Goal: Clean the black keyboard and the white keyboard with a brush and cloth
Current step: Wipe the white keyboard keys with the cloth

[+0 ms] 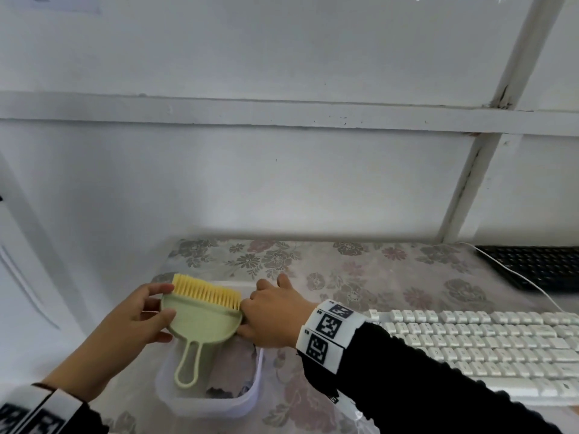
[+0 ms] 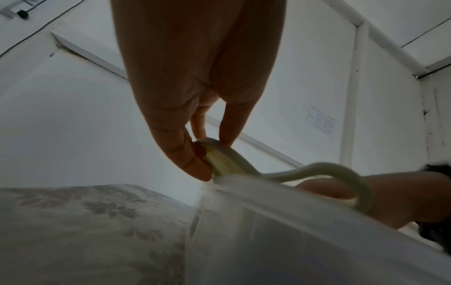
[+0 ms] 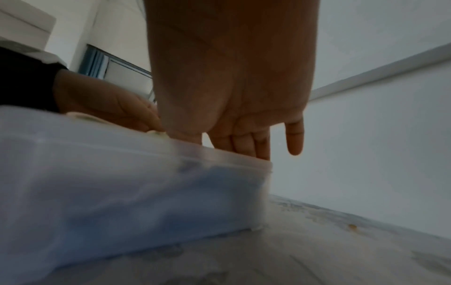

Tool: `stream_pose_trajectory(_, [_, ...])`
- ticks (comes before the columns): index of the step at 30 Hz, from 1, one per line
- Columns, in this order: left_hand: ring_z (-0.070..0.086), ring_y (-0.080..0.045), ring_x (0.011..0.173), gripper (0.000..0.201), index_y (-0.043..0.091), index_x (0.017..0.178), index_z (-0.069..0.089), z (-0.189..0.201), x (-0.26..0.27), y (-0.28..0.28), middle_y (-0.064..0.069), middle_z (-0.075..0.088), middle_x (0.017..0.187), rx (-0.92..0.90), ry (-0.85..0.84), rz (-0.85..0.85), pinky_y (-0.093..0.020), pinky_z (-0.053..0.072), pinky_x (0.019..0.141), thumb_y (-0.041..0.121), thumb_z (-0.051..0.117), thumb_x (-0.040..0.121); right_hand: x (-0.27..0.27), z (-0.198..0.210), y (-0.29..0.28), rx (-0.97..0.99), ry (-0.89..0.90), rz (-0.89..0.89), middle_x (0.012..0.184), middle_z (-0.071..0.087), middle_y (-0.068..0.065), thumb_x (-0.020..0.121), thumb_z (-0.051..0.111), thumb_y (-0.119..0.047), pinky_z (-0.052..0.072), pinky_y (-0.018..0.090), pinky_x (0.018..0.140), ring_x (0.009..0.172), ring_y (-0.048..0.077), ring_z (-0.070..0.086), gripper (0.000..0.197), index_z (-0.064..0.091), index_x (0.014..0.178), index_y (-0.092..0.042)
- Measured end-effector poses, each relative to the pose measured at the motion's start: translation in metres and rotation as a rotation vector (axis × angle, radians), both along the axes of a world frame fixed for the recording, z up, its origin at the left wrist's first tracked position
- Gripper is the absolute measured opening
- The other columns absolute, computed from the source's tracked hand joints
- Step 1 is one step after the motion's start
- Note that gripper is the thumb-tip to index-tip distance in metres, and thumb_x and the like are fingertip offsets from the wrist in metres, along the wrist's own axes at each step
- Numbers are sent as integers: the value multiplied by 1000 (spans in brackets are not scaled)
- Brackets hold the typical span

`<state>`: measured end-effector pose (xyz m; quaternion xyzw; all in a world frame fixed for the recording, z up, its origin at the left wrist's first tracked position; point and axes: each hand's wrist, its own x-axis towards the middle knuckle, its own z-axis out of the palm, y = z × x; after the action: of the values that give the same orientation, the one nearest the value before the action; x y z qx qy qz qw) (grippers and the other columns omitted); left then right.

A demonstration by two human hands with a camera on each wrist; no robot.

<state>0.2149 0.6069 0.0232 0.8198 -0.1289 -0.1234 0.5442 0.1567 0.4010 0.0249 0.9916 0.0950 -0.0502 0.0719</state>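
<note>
A pale green brush [image 1: 203, 324] with yellow bristles and a loop handle hangs over a translucent plastic box [image 1: 213, 402]. My left hand [image 1: 163, 300] pinches the brush's left edge between thumb and fingers; the left wrist view shows the same pinch by the left hand [image 2: 214, 158] on the brush [image 2: 229, 164]. My right hand [image 1: 266, 308] touches the brush's right end. In the right wrist view the right hand [image 3: 244, 135] has straight fingers reaching past the box [image 3: 122, 183] rim. A dark cloth [image 1: 222, 394] lies in the box. The white keyboard [image 1: 485, 343] lies at the right, the black keyboard [image 1: 539, 264] behind it.
A floral tablecloth [image 1: 360, 277] covers the table, which stands against a white wall. A white cable [image 1: 517, 277] runs across the black keyboard's near corner. The table's left edge runs just left of the box.
</note>
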Motion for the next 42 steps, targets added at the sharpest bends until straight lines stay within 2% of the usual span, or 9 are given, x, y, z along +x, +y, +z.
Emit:
stream_pose_trajectory(4, [63, -26, 83, 30, 16, 112, 51, -1, 2, 1, -10, 59, 98, -3, -22, 1, -23, 57, 53, -3, 52, 88, 6, -3, 11, -34, 117, -72, 95, 60, 8, 88, 44, -44, 16, 57, 104, 109, 26, 37, 39, 60, 101, -11])
stream_pose_trajectory(11, [64, -28, 83, 34, 14, 116, 51, -2, 5, 10, -10, 59, 99, -39, -26, 14, -18, 55, 53, -5, 53, 88, 13, 2, 13, 128, 193, -132, 115, 55, 13, 80, 64, -50, 21, 57, 100, 115, 30, 36, 59, 45, 118, -8])
stream_pose_trajectory(16, [64, -28, 84, 36, 14, 118, 50, -1, 6, 18, -12, 60, 100, -46, -40, 29, -16, 55, 52, -4, 53, 88, 13, 11, 11, 318, 175, -182, 107, 50, 10, 76, 71, -45, 27, 51, 92, 111, 31, 40, 54, 43, 107, -11])
stream_pose_trajectory(21, [65, -30, 82, 39, 15, 121, 49, 2, 9, 17, -14, 60, 100, -52, -56, 43, -15, 54, 52, -4, 54, 87, 11, 30, 0, 507, 5, -279, 98, 42, 7, 79, 68, -28, 40, 33, 71, 98, 30, 47, 37, 47, 103, -11])
stream_pose_trajectory(24, [64, -28, 83, 38, 17, 118, 50, 2, 7, 9, -10, 59, 101, -35, -62, 17, -15, 54, 50, -5, 53, 87, 6, 42, -16, 707, -107, -354, 103, 48, 11, 79, 68, -17, 32, 22, 50, 83, 22, 47, 35, 51, 106, -2])
stream_pose_trajectory(32, [64, -23, 87, 41, 20, 119, 50, 5, -3, -16, -7, 63, 102, 89, -53, -129, -30, 54, 69, -4, 56, 86, -34, 57, -77, 1172, -176, -563, 92, 50, 2, 82, 65, -1, 45, 22, 66, 79, 16, 52, 56, 44, 131, -16])
stream_pose_trajectory(35, [62, -20, 86, 42, 24, 115, 48, 5, -3, -18, -1, 63, 98, 173, -78, -165, -30, 49, 68, -4, 59, 84, -55, 58, -109, 1129, -192, -623, 88, 50, 4, 83, 59, 3, 45, 28, 67, 77, 17, 52, 56, 44, 131, -21])
stream_pose_trajectory(39, [59, -11, 82, 47, 39, 114, 46, 5, -3, -17, 7, 61, 95, 414, -262, -158, -31, 45, 73, 16, 69, 81, -85, 58, -154, 967, -185, -729, 121, 52, 10, 84, 54, 3, 48, 34, 83, 105, 26, 54, 48, 51, 126, -19])
stream_pose_trajectory(42, [59, -16, 72, 54, 32, 115, 52, -6, 6, -13, 5, 60, 90, 500, -337, -115, -38, 48, 70, 37, 63, 63, -105, 53, -179, 858, -114, -779, 127, 52, 10, 85, 47, 5, 47, 34, 90, 113, 25, 51, 50, 51, 130, -16])
